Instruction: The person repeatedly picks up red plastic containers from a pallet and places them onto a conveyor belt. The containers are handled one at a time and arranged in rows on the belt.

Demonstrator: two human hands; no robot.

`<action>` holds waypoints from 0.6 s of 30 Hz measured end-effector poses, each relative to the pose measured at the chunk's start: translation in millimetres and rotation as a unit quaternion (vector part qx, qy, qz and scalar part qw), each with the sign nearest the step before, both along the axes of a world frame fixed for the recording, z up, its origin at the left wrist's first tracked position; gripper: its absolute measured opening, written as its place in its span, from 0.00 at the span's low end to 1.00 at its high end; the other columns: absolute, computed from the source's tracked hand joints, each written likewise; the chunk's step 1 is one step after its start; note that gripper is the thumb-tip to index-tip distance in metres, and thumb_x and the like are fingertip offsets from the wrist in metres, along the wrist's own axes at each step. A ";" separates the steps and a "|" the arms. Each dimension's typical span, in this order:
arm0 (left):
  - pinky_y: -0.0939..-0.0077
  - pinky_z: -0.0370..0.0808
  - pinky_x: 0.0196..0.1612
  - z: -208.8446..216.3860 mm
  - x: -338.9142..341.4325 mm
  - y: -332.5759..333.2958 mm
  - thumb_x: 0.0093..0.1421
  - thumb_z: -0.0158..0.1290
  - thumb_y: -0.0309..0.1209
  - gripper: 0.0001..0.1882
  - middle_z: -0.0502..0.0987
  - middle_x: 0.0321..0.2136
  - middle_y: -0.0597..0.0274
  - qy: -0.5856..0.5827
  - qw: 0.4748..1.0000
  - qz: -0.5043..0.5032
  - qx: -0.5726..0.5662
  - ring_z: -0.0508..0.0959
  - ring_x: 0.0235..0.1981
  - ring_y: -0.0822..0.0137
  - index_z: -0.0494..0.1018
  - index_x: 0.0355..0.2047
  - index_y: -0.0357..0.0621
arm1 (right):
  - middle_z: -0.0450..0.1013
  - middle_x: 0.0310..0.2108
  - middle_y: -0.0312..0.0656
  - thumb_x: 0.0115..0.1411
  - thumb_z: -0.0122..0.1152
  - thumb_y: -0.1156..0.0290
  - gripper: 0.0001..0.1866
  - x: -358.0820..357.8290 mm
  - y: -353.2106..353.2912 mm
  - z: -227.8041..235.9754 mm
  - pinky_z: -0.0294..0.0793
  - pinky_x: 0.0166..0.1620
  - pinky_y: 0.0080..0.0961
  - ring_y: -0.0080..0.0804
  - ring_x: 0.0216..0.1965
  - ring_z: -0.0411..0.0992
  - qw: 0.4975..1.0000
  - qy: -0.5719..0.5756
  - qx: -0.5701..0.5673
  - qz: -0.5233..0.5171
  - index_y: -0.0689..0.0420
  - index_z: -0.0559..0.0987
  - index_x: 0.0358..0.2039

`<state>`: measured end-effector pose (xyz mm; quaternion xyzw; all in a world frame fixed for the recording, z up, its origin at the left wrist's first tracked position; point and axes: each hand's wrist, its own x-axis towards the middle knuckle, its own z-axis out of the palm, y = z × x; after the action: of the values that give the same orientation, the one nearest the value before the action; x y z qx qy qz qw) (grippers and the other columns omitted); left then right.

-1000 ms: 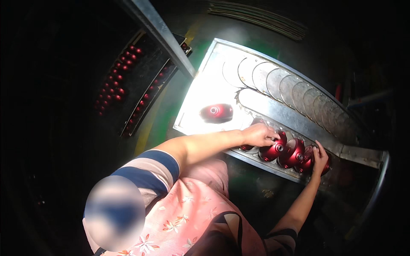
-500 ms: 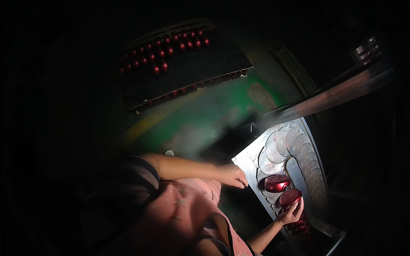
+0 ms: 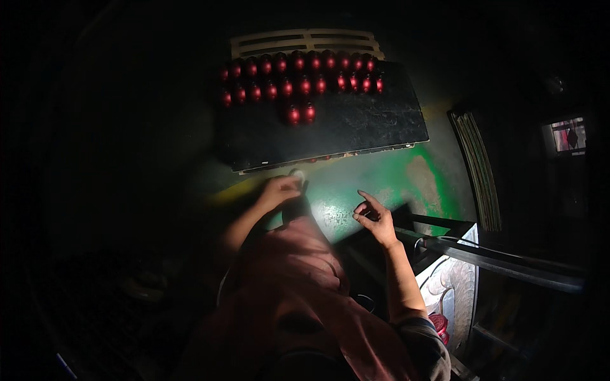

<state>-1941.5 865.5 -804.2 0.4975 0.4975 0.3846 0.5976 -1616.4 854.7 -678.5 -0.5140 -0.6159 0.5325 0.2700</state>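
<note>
My left hand [image 3: 281, 190] is in front of me, dim and blurred, beside a small whitish thing [image 3: 297, 174] low down. How its fingers stand is hard to make out. Further right, my right hand [image 3: 378, 219] is raised over the floor, index finger stretched and thumb apart, with nothing visible in it. Beyond both hands, several shiny dark-red rounded pieces [image 3: 305, 84] stand in rows on a black board [image 3: 368, 127]. Another red piece [image 3: 439, 324] rests on the metal conveyor [image 3: 462, 279], partly hidden by my right sleeve.
A slatted wooden pallet [image 3: 308, 41] shows behind the board. On the right, a dark metal bar [image 3: 502, 259] crosses over the conveyor. Long upright strips [image 3: 480, 171] stand beyond it. The floor [image 3: 438, 184] is green with worn patches.
My view has turned from the conveyor toward the board. My right hand has let go of the red piece and moved away from the conveyor. My left hand has swung forward.
</note>
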 end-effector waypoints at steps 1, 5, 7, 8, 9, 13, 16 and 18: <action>0.81 0.73 0.45 -8.3 -24.8 7.8 0.54 0.64 0.26 0.26 0.79 0.36 0.67 0.027 0.999 0.043 0.007 0.76 0.37 0.76 0.74 0.54 0.42 | 0.74 0.32 0.33 0.52 0.70 0.78 0.35 -15.0 29.7 -9.1 0.71 0.37 0.16 0.16 0.30 0.69 0.999 -0.008 -0.006 0.036 0.57 0.70 0.61; 0.71 0.74 0.51 -42.1 -128.5 28.8 0.58 0.62 0.29 0.33 0.77 0.46 0.59 0.034 0.983 0.159 -0.087 0.77 0.44 0.68 0.64 0.63 0.42 | 0.76 0.39 0.37 0.51 0.72 0.73 0.38 -83.6 148.9 -58.7 0.75 0.39 0.21 0.22 0.33 0.73 0.991 0.008 -0.002 0.136 0.51 0.68 0.63; 0.67 0.74 0.54 -64.1 -171.1 29.3 0.61 0.59 0.35 0.34 0.75 0.50 0.58 -0.129 0.940 0.257 -0.183 0.76 0.49 0.64 0.60 0.65 0.44 | 0.77 0.42 0.39 0.51 0.73 0.71 0.39 -125.1 195.8 -90.2 0.76 0.40 0.23 0.25 0.35 0.74 0.986 0.009 0.009 0.164 0.49 0.68 0.64; 0.66 0.74 0.55 -77.0 -193.5 35.0 0.62 0.58 0.37 0.34 0.74 0.52 0.58 0.001 0.958 0.219 -0.185 0.76 0.51 0.63 0.60 0.65 0.44 | 0.77 0.43 0.40 0.51 0.74 0.70 0.39 -145.0 220.5 -105.8 0.76 0.41 0.23 0.27 0.36 0.75 0.983 -0.013 -0.004 0.184 0.48 0.68 0.64; 0.66 0.74 0.55 -90.4 -213.2 40.8 0.62 0.59 0.38 0.34 0.74 0.53 0.58 0.087 0.956 0.209 -0.188 0.75 0.52 0.62 0.60 0.65 0.45 | 0.76 0.45 0.41 0.50 0.75 0.66 0.40 -164.2 247.9 -121.4 0.77 0.45 0.27 0.30 0.42 0.76 0.977 -0.070 -0.015 0.202 0.47 0.67 0.63; 0.65 0.73 0.56 -140.9 -283.9 104.1 0.59 0.60 0.44 0.38 0.72 0.56 0.57 0.268 0.925 0.220 -0.157 0.75 0.54 0.60 0.59 0.65 0.47 | 0.72 0.52 0.46 0.48 0.74 0.60 0.41 -240.5 357.8 -183.6 0.72 0.54 0.35 0.38 0.51 0.72 0.939 -0.116 0.143 0.291 0.49 0.67 0.63; 0.63 0.73 0.56 -163.0 -314.9 183.8 0.55 0.62 0.47 0.40 0.72 0.57 0.55 0.441 0.880 0.177 -0.012 0.74 0.55 0.57 0.61 0.64 0.47 | 0.70 0.54 0.48 0.48 0.72 0.60 0.40 -296.5 422.1 -228.4 0.70 0.57 0.38 0.42 0.53 0.70 0.945 -0.052 0.135 0.293 0.49 0.68 0.62; 0.61 0.73 0.55 -166.7 -324.3 238.0 0.51 0.64 0.46 0.39 0.73 0.55 0.52 0.452 0.877 0.147 0.065 0.75 0.53 0.54 0.65 0.61 0.46 | 0.69 0.54 0.48 0.48 0.71 0.60 0.38 -322.8 442.8 -251.5 0.70 0.57 0.38 0.43 0.53 0.70 0.936 -0.055 0.177 0.299 0.50 0.70 0.60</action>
<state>-2265.8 1103.5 -970.9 0.5759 0.7548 0.2330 0.2107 -1939.2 1297.4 -930.0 -0.2785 -0.8393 0.4419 0.1506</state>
